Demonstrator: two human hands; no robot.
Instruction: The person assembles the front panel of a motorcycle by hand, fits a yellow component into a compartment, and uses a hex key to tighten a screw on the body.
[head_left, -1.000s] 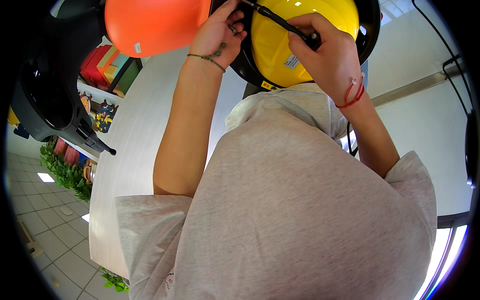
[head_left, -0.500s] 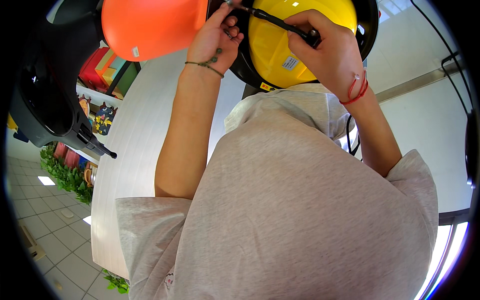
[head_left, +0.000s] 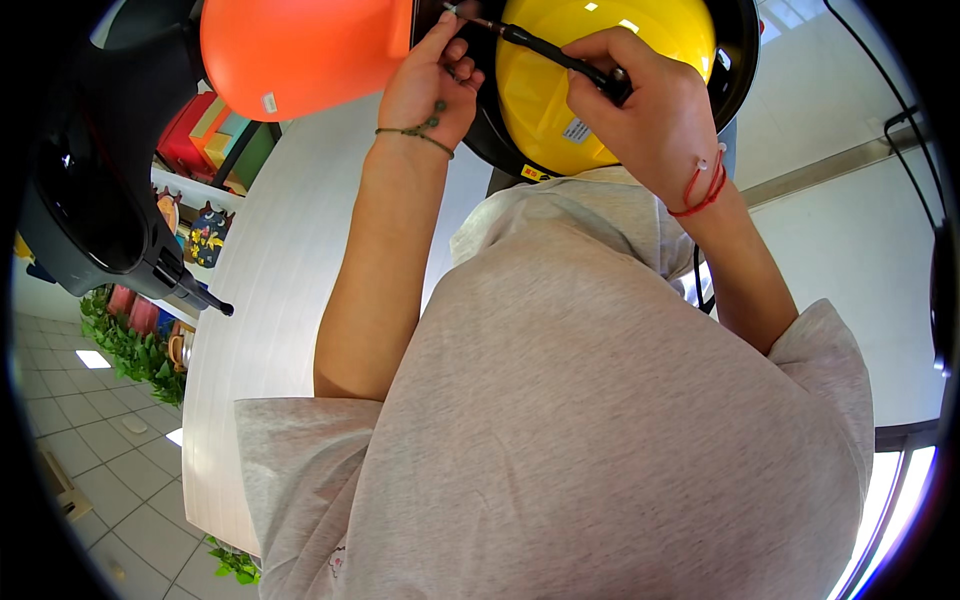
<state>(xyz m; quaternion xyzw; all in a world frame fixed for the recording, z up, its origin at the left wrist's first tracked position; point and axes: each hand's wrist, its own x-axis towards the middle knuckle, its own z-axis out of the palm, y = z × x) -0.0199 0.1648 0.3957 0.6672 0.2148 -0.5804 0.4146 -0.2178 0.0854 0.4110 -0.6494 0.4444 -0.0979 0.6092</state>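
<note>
My right hand (head_left: pixel 650 105) is closed around a black pen-shaped tool (head_left: pixel 550 48) with a slim metal front end. The tool slants up and left, bringing its tip to the fingertips of my left hand (head_left: pixel 432 95). That hand is palm up with curled fingers and the thumb stretched toward the tip. A small pale spot shows at the thumb's end, too small to name, at the picture's top edge. Behind the tool lies a glossy yellow dome (head_left: pixel 550 120) inside a black round rim (head_left: pixel 735 85). Left of my left hand is a smooth orange shell (head_left: pixel 300 55), cut off above.
A pale curved tabletop (head_left: pixel 260 330) extends along my left side. Beyond it are a large black device (head_left: pixel 100 190) with a thin nozzle-like end, a shelf with colourful boxes (head_left: pixel 205 135), and green plants (head_left: pixel 130 345). Black cables (head_left: pixel 880 80) hang at the right.
My right hand has shifted slightly left and down with the tool. My left hand has barely moved, its fingers still curled beside the tool's tip.
</note>
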